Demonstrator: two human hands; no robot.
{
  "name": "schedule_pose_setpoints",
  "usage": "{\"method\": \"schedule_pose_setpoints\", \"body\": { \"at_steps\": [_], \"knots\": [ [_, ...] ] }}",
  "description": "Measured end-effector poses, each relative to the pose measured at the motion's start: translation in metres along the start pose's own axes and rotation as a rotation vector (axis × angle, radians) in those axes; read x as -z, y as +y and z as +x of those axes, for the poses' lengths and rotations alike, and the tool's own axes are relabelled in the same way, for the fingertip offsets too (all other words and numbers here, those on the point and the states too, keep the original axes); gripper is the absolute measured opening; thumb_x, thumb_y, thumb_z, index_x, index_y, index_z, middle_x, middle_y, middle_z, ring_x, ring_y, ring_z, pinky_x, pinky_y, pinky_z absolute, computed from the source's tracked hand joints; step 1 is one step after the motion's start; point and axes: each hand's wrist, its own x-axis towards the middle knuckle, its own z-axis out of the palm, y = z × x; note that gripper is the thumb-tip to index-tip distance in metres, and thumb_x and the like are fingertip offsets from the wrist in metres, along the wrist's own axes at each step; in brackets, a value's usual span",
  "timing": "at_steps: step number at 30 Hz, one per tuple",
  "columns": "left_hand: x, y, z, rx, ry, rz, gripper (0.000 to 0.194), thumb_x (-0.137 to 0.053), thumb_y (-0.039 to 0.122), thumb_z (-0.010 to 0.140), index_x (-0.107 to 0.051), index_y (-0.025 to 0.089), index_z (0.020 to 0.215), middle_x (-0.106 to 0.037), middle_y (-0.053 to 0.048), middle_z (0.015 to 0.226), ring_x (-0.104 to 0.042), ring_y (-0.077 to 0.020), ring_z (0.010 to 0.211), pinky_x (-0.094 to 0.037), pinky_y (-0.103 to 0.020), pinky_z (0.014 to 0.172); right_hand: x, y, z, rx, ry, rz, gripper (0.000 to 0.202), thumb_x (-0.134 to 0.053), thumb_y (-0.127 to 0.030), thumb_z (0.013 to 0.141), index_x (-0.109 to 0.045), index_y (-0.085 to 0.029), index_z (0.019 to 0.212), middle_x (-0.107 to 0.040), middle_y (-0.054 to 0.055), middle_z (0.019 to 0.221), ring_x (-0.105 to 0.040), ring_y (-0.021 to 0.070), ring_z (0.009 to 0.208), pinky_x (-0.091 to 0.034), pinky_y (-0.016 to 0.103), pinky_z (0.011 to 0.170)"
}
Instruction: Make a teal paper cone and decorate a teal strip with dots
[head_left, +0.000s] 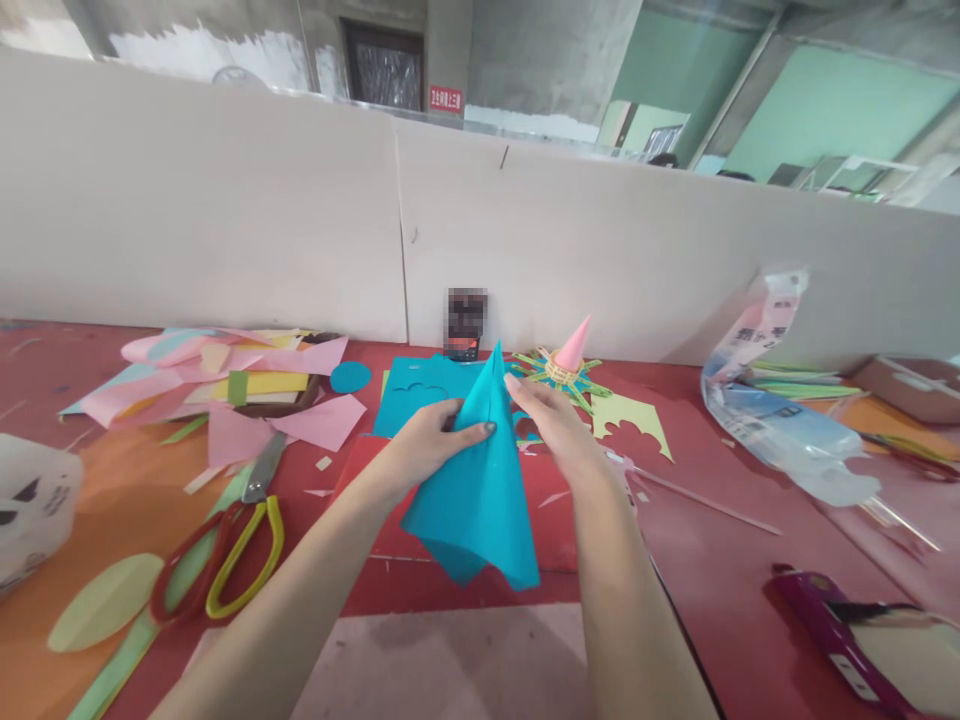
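The red worktop (720, 600) carries a heap of pink, yellow and blue paper scraps (180, 375) at far left, a blue disc (350, 377) just beside it, and an orange sheet (97, 520) nearer; rightward lie a pale green cut-out (630, 415), a clear printed bag (810, 450) and, nearer, a purple-edged object (825, 610)

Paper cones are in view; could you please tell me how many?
2: a blue cone in the left hand, point up, and a pink cone with a yellow ring at its base beyond the right hand. Others may be hidden.
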Motion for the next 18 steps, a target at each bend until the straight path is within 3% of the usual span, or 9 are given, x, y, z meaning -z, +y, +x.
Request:
{"method": "schedule_pose_setpoints", "body": {
  "at_steps": [3,7,11,18],
  "knots": [
    [0.0008,0.0009,0.0009,-0.070,0.137,0.161,0.043,-0.058,0.054,0.066,-0.060,0.018,0.089,-0.066,-0.005,0.084,-0.061,-0.0256,0.080,-0.048,-0.036,0.065,0.0024,-0.0025,-0.0025,-0.011,0.021,-0.048,0.040,-0.053,-0.056,0.073,-0.068,-0.020,0.085,-0.058,0.002,0.069,-0.052,0.0142,0.061,-0.040,0.025,0.050],
    [0.0023,0.0020,0.0015,-0.108,0.233,0.244,0.041,-0.055,0.055,0.067,-0.060,0.018,0.086,-0.065,-0.005,0.081,-0.060,-0.0242,0.075,-0.046,-0.033,0.062,0.0054,-0.0079,-0.0080,-0.023,-0.113,-0.116,0.035,-0.059,-0.050,0.072,-0.065,-0.023,0.095,-0.061,0.003,0.086,-0.055,0.0145,0.071,-0.044,0.024,0.054],
    [0.0037,0.0024,0.0013,-0.109,0.224,0.223,0.042,-0.055,0.054,0.068,-0.060,0.018,0.089,-0.066,-0.006,0.086,-0.060,-0.0258,0.080,-0.046,-0.034,0.065,0.0056,-0.0102,-0.0102,-0.019,-0.207,-0.142,0.030,-0.061,-0.043,0.072,-0.064,-0.021,0.092,-0.061,0.005,0.093,-0.056,0.0144,0.078,-0.045,0.022,0.055],
    [0.0092,-0.0007,0.0021,-0.120,0.120,0.109,0.040,-0.059,0.047,0.069,-0.058,0.018,0.096,-0.064,-0.008,0.100,-0.060,-0.0263,0.092,-0.047,-0.037,0.075,0.0055,-0.0050,-0.0075,-0.032,-0.159,-0.111,0.026,-0.062,-0.041,0.071,-0.063,-0.020,0.086,-0.060,0.004,0.085,-0.056,0.0144,0.075,-0.045,0.023,0.053]
  ]
}}
